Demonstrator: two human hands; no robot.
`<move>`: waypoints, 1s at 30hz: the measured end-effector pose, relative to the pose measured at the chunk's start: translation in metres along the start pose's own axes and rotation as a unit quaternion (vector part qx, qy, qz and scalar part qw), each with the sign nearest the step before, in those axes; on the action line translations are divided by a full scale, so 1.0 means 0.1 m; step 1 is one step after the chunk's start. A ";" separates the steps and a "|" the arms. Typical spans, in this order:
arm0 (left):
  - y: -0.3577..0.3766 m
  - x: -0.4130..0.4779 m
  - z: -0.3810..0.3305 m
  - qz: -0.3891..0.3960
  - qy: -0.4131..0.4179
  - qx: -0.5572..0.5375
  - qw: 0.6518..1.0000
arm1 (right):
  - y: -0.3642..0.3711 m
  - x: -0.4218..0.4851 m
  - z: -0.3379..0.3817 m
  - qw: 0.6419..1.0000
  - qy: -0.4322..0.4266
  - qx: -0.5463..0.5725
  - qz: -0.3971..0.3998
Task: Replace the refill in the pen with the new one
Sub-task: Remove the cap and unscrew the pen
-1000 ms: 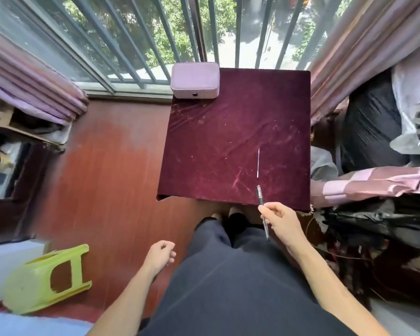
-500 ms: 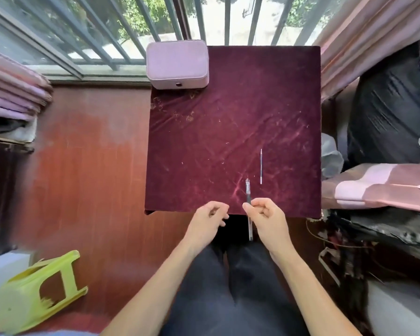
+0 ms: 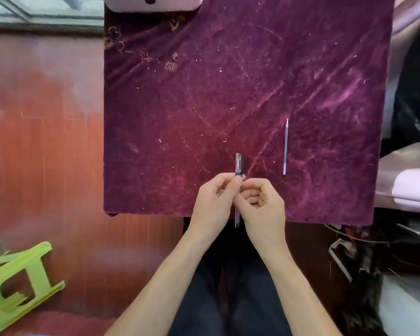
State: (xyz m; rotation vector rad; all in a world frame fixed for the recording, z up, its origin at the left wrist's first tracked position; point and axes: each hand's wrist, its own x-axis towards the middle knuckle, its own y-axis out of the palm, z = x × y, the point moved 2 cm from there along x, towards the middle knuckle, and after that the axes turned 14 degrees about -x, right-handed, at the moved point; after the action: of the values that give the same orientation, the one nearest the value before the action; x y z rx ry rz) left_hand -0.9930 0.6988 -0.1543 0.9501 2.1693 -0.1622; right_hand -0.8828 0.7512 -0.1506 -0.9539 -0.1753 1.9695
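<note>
- While I look down from the head camera, the biggest thing in front of me is the desk, covered edge to edge in a creased maroon velvet cloth with pale lint and scuffs on it.
- To the left of the desk I see the reddish-brown floor, blurred in places.
- On the floor at the near left lies a lime-green plastic stool, tipped on its side.
- At the far left corner of the desk sits a pale pink case, mostly cut off by the top of the frame.
- My left hand and right hand are brought together over the near edge of the desk, knuckles almost touching, both closed on the pen.
- The left thumb and fingers pinch the pen just under its clear cap end; the right hand's fingers curl around the barrel just below that.
- The pen stands lengthwise, its clear cap end pointing far and sticking out past the fingertips, its lower end showing between the two wrists.
- The new refill lies flat on the cloth to the right of the pen, near but not touching my hands, tip pointing far.
</note>
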 end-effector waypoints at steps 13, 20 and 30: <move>-0.07 0.33 0.06 0.123 -0.029 -0.141 0.982 | -0.10 0.69 -0.09 0.991 -0.012 0.088 0.105; -0.08 0.35 -0.01 0.148 -0.039 -0.197 0.968 | -0.04 0.80 0.03 0.986 -0.031 0.101 0.125; -0.11 0.41 -0.04 0.095 -0.009 -0.104 0.990 | 0.10 0.80 0.07 0.982 -0.076 0.130 0.115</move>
State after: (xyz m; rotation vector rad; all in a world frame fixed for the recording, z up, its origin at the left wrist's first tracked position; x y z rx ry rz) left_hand -1.0206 0.7165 -0.1818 1.0215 2.0193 0.1432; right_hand -0.9169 0.8100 -0.1946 -0.6773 0.1112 2.2144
